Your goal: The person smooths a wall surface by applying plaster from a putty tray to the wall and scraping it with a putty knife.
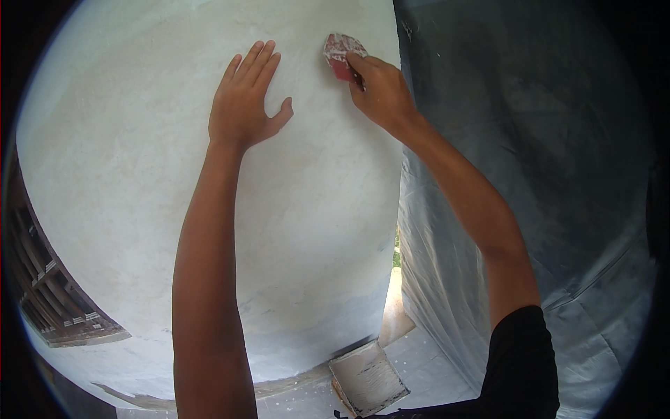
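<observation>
Holds a red scraper [342, 72] in the right hand [384, 91], high up near the right edge of a pale wall [307, 188], just left of dark plastic sheeting [530, 126]. Small and blocky in outline, with a rounded upper end; clean, strong red low down, beside the fingers, but smeared with whitish paste across the upper part in uneven streaks and clots, with duller, brownish red in between. Dark along the lower end, close under the grip. Too much covered by the hand to tell the full shape; cannot tell for sure whether touching the wall.

Right fingers narrowed and bent firmly around the scraper's lower right side. Rests the left hand [241, 115] flat against the wall, further left and a little lower, with straight fingers pointing upward and the thumb spread wide to the right.

Mottled cream and grey across the wall, bluish lower down. At the foot of it, a squarish tray [340, 394], coated inside with whitish, ridged paste [366, 377], on a grey floor [436, 363] specked with white. At far left, a brown barred opening [52, 286].
</observation>
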